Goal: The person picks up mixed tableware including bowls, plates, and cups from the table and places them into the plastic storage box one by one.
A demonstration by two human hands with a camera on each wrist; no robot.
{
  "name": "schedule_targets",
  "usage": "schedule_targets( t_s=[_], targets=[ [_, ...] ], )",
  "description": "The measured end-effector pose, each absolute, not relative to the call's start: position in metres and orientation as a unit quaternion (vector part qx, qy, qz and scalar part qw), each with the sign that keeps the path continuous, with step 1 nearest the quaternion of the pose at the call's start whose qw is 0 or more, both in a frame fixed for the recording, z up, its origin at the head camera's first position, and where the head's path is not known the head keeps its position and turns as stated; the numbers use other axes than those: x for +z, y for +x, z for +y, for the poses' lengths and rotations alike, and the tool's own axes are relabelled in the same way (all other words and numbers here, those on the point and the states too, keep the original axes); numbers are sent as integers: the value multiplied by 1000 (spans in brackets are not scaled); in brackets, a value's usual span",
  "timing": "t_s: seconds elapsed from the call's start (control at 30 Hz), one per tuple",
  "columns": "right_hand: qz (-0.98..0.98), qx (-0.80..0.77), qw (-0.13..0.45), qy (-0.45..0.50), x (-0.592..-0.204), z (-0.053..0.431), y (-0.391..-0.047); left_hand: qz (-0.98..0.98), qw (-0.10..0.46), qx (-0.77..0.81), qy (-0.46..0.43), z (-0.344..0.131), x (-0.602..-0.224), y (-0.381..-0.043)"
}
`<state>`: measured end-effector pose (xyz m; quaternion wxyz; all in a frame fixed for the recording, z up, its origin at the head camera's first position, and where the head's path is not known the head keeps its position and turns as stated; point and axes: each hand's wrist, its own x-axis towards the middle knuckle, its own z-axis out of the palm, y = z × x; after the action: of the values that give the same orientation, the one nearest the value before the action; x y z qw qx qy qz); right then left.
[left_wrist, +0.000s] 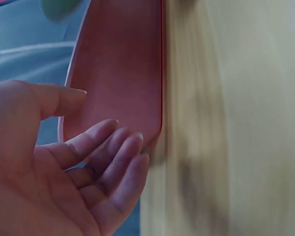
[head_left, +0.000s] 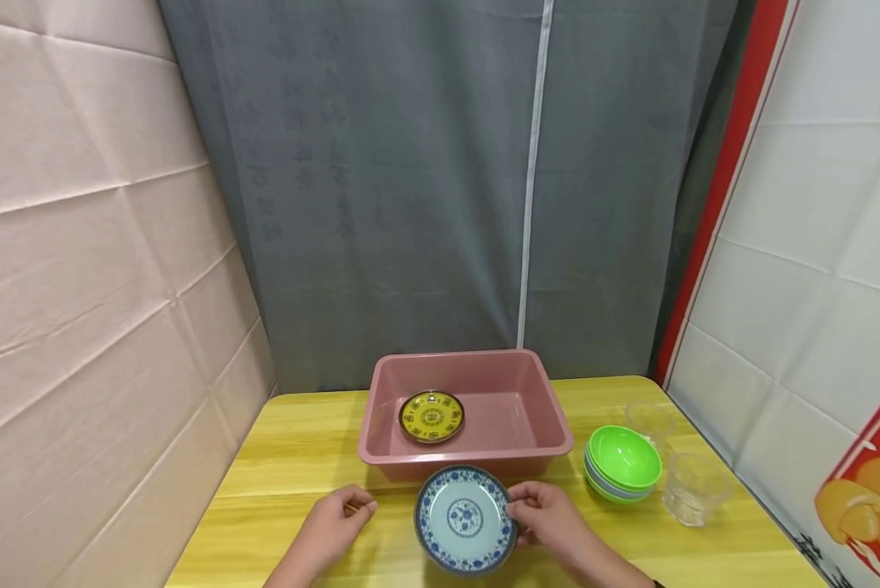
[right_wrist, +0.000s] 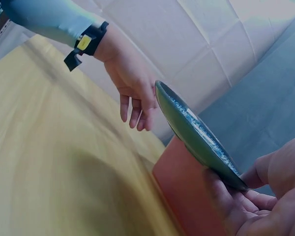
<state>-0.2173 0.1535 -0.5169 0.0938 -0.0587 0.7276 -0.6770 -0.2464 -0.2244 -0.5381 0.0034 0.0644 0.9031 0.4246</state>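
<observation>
A plate (head_left: pixel 465 519) with a blue floral rim is pinched at its right edge by my right hand (head_left: pixel 550 523). It hangs tilted above the table, in front of the basin; the right wrist view shows its green underside (right_wrist: pixel 187 135), fingers below and thumb at the rim. My left hand (head_left: pixel 337 523) hovers left of the plate with loosely bent fingers and nothing in them; the left wrist view shows its bare palm (left_wrist: pixel 64 177). A yellow patterned plate (head_left: pixel 432 416) lies inside the pink basin (head_left: pixel 513 445), toward its left side.
Right of the basin stands a stack of bowls (head_left: pixel 623 459), a green one on top. Beside it, near the right table edge, are a clear glass (head_left: pixel 693 490) and another clear glass (head_left: pixel 649 420) behind. A grey curtain (head_left: pixel 410 204) hangs behind the wooden table (head_left: pixel 300 441).
</observation>
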Motion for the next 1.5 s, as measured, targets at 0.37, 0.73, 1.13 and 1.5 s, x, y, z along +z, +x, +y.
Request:
schedule_targets(
  t_s=[0.37, 0.73, 1.13, 1.5],
  targets=[
    [717, -685, 116, -57, -481, 171, -232, 954, -82, 289, 11, -263, -540, -268],
    [749, -656, 80, -41, -455, 172, -270, 965, -111, 237, 28, -271, -548, -271],
    [749, -656, 84, -27, -433, 156, -329, 971, -92, 219, 20, -276, -553, -271],
    [760, -642, 87, -42, -436, 133, -395, 972, -92, 218, 10, -277, -552, -270]
  ],
)
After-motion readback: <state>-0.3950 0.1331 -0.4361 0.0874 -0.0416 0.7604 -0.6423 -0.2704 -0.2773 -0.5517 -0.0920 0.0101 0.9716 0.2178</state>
